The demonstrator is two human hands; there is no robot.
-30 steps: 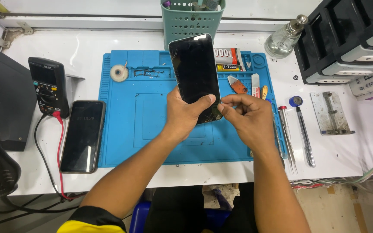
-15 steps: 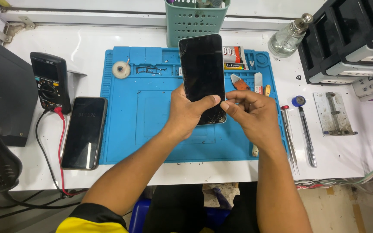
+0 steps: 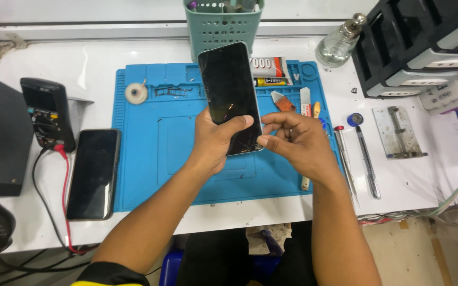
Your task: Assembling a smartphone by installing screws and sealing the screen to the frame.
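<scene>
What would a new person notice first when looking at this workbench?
First, the dark smartphone with cracks near its lower edge, held up over the blue repair mat by the left hand, while the right hand touches its lower right corner. Next, a second phone lying flat left of the mat, beside a multimeter with a red lead.

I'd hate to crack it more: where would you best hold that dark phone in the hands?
Probably by its long side edges near the lower end, coming from behind. The phone is flat and thin, its glass looks cracked at the bottom, and the left hand already cradles it that way; the right hand touches the lower edge.
</scene>
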